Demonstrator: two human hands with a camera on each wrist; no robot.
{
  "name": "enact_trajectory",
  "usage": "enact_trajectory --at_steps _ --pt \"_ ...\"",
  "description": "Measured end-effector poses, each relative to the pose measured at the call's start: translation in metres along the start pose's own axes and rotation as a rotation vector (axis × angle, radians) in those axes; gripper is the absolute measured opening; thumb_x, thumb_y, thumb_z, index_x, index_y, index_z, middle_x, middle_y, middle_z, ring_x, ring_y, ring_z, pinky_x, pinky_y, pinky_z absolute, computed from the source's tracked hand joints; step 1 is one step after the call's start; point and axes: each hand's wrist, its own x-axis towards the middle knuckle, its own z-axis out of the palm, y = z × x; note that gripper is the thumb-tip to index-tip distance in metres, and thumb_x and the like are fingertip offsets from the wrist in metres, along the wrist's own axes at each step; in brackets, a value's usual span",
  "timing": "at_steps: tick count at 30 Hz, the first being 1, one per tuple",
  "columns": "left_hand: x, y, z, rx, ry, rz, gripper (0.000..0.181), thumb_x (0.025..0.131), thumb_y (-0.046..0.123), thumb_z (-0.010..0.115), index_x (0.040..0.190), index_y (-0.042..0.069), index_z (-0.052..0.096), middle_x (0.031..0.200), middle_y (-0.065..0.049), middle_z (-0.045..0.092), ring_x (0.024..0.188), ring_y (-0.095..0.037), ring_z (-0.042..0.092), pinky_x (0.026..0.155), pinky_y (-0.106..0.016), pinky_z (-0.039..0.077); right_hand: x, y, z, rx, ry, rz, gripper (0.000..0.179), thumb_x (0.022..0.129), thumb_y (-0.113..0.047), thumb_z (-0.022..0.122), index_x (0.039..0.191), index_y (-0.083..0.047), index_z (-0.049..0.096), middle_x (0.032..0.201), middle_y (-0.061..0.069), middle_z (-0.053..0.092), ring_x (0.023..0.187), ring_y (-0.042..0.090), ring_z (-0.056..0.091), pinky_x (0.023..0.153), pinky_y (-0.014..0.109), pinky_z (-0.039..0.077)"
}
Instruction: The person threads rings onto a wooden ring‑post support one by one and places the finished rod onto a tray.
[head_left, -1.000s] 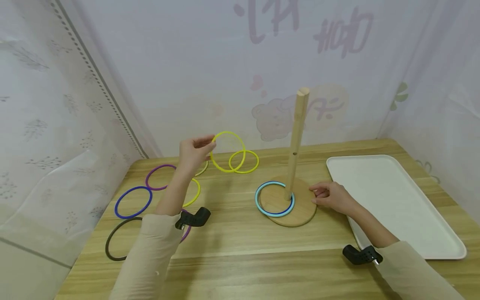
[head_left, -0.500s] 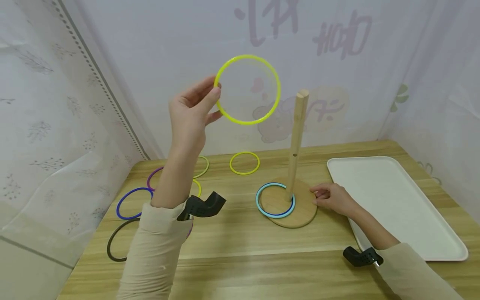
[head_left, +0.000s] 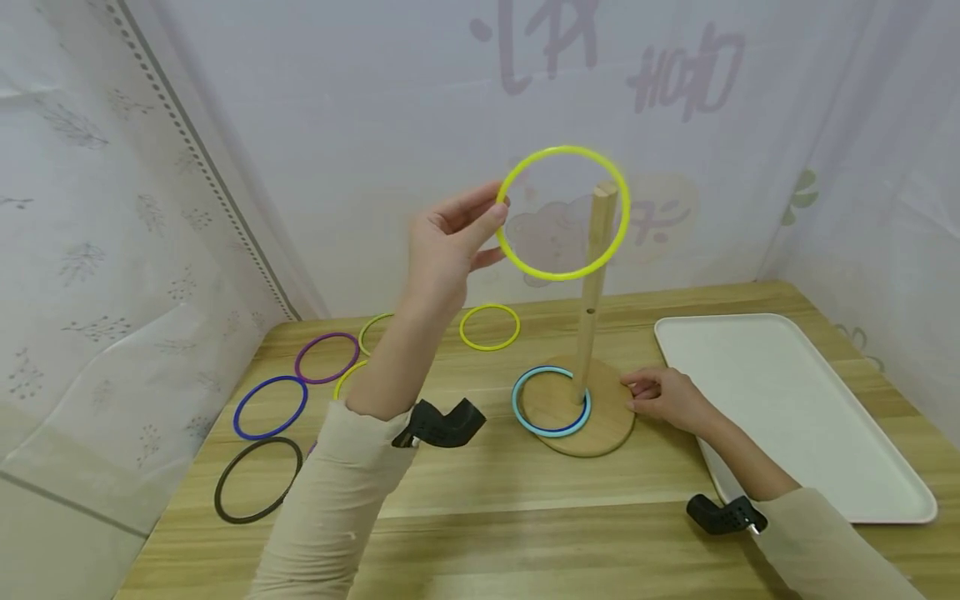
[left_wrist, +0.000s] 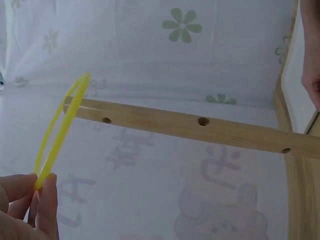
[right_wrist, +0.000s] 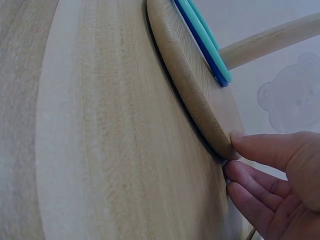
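My left hand (head_left: 450,250) pinches a yellow ring (head_left: 562,277) by its near-left edge, thumb on one side and fingers on the other. The ring is raised and tilted at the top of the wooden post (head_left: 592,292), overlapping its tip in the head view. In the left wrist view the post's end (left_wrist: 72,107) lies right at the ring. My right hand (head_left: 667,398) grips the rim of the round wooden base (head_left: 607,429), with the thumb on top and fingertips at the underside edge. A light blue ring (head_left: 517,412) and a dark blue ring (right_wrist: 197,42) lie stacked around the post's foot.
On the table's left lie a purple ring (head_left: 298,358), a blue ring (head_left: 236,417), a black ring (head_left: 219,492) and others partly behind my left arm. Another yellow ring (head_left: 490,347) lies behind the stand. A white tray (head_left: 787,400) is at the right.
My left hand has lifted the yellow ring from low over the table's back, then carried it right and slightly down to the post's top. My right hand has stayed on the base.
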Motion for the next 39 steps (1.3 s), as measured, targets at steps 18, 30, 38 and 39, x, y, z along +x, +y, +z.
enact_trajectory --at_steps 18,30,38,39 --pt "0.012 -0.023 0.002 0.000 -0.019 -0.150 0.025 0.081 0.007 0.069 0.106 0.004 0.069 0.096 -0.008 0.066 0.093 -0.017 0.061 0.059 -0.025 0.055 0.001 0.002 0.000 0.003 0.002 -0.001 0.034 0.079 -0.006 0.070 0.109 0.008 0.062 0.090 0.013 0.063 0.081 0.025 0.061 0.065 0.025 0.051" --pt "0.007 -0.073 -0.028 0.319 -0.075 -0.326 0.023 0.084 0.009 0.067 0.107 0.005 0.069 0.097 -0.008 0.064 0.087 -0.016 0.061 0.069 -0.035 0.055 0.002 0.001 0.000 -0.003 0.003 -0.001 0.034 0.079 -0.005 0.070 0.109 0.008 0.062 0.090 0.014 0.064 0.081 0.025 0.061 0.065 0.026 0.052" --pt "-0.010 -0.128 -0.050 0.622 -0.255 -0.294 0.020 0.083 0.004 0.066 0.102 0.001 0.069 0.086 -0.011 0.065 0.075 -0.024 0.063 0.064 -0.039 0.056 0.002 -0.001 0.001 -0.009 0.009 -0.009 0.034 0.079 -0.005 0.071 0.109 0.009 0.062 0.090 0.014 0.064 0.080 0.025 0.062 0.065 0.025 0.052" --pt "-0.012 -0.133 -0.052 0.630 -0.270 -0.298 0.020 0.083 0.004 0.066 0.102 0.000 0.069 0.085 -0.011 0.065 0.073 -0.021 0.063 0.064 -0.039 0.056 0.002 -0.001 0.001 -0.012 0.010 -0.012 0.034 0.078 -0.005 0.071 0.109 0.008 0.062 0.090 0.014 0.064 0.080 0.025 0.062 0.065 0.025 0.052"
